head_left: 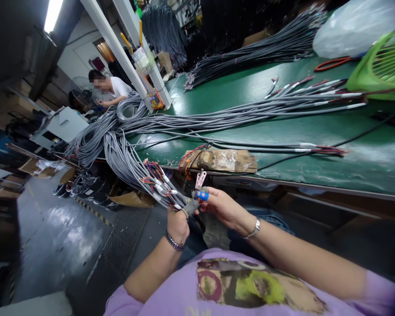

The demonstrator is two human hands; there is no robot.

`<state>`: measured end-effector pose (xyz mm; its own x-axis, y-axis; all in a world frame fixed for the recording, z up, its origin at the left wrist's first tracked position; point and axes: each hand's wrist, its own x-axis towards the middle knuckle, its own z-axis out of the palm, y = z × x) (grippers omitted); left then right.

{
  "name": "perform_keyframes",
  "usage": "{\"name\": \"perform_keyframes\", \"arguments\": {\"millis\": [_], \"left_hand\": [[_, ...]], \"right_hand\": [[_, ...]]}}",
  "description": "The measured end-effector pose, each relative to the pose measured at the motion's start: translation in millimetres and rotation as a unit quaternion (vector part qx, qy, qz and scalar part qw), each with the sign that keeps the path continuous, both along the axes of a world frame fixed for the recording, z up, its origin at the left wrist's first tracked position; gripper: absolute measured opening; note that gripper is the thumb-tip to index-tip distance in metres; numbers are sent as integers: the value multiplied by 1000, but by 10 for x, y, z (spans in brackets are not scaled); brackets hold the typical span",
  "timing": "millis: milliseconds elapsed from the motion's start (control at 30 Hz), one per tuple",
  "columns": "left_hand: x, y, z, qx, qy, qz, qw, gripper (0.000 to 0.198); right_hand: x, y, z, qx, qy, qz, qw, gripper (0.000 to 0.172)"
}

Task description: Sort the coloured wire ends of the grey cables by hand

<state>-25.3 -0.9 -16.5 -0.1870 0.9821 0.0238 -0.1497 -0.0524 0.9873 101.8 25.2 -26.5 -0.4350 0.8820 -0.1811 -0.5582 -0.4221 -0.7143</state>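
Note:
My left hand (178, 223) is closed around the end of a grey cable, just in front of the bench edge. A grey wrap, perhaps a finger cover, shows at its fingertips. My right hand (224, 210) pinches at thin coloured wires (195, 196) at that end, and a blue band (202, 195) wraps one of its fingers. Exactly how the fingertips grip the wires is too small to make out. Beside my left hand, a bundle of grey cables (123, 156) hangs over the edge, its ends bearing white sleeves and multicoloured wires.
A wooden block (232, 161) with a pale clip (200, 180) sits at the edge of the green bench (276, 169). Long grey cables (217, 118) lie across it, with black cables (250, 55) behind. A green basket (380, 66) stands right. A person (116, 90) sits far left.

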Motion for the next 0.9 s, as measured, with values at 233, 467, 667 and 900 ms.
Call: {"name": "perform_keyframes", "arguments": {"millis": [233, 467, 667, 900], "left_hand": [[20, -12, 49, 6, -8, 16, 1000, 23], [-4, 9, 123, -4, -46, 11, 999, 18], [18, 40, 171, -14, -31, -12, 999, 20], [64, 109, 101, -30, -10, -3, 999, 23]], "right_hand": [[-15, -36, -58, -19, 25, -16, 999, 21], [93, 159, -178, -102, 126, 15, 987, 38], [45, 364, -126, -64, 131, 4, 989, 32], [-3, 352, -77, -29, 122, -29, 992, 30]]}}
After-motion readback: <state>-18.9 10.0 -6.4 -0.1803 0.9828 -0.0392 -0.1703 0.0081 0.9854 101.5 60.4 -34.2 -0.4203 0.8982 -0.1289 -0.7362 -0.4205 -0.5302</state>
